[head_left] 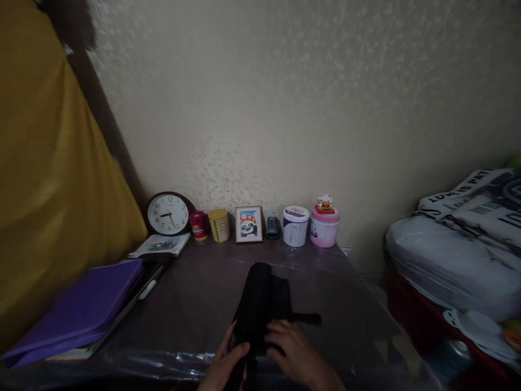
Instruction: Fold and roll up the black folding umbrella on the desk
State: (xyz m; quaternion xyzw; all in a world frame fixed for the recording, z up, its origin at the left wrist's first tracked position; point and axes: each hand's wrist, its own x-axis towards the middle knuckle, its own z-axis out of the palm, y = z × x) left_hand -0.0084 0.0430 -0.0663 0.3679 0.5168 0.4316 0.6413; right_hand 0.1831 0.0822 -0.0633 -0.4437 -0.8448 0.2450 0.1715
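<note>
A black folding umbrella (253,296) lies on the table near its front edge, pointing away from me. Its canopy is partly rolled, with a loose flap (280,296) spread to the right and a thin strap (307,317) sticking out from it. My left hand (226,358) is closed around the umbrella's near end, thumb on top. On the other side, my right hand (295,350) has its curled fingers pressed on the near part of the canopy. The undersides of both hands' grips are hidden.
Along the wall stand a clock (167,214), a red can (198,226), a yellow tin (218,225), a panda picture frame (248,224), a small dark device (272,227), a white tub (295,227) and a pink tub (324,228) topped by a figurine. Purple folders (85,309) lie left.
</note>
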